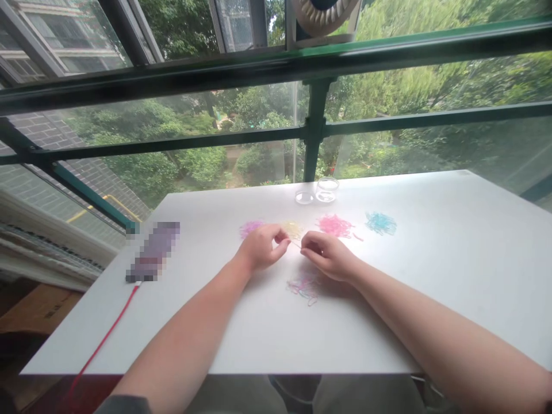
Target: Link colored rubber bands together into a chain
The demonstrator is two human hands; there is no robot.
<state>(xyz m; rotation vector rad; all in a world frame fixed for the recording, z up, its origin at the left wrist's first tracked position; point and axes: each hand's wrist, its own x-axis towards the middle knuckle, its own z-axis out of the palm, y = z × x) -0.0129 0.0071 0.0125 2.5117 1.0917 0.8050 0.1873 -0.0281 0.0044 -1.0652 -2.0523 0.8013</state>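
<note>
Between my two hands a thin pale-yellow rubber band (295, 244) is stretched. My left hand (265, 247) pinches one end of it with thumb and forefinger. The other end is in the closed fingers of my right hand (328, 256). Just beyond them lies a pile of yellow rubber bands (293, 228), with purple bands (251, 229) to its left, partly behind my left hand. Pink bands (334, 225) and blue bands (381, 222) are heaped to the right. A small mixed-colour pile of bands (303, 288) lies on the near side of my hands.
At the far edge of the white table (466, 276) stand a clear round container (326, 190) and a shallow clear dish or lid (304, 198). A blurred-out phone-like object (154, 250) with a red cable (107, 332) lies left. Green railing (317, 132) and windows border the back.
</note>
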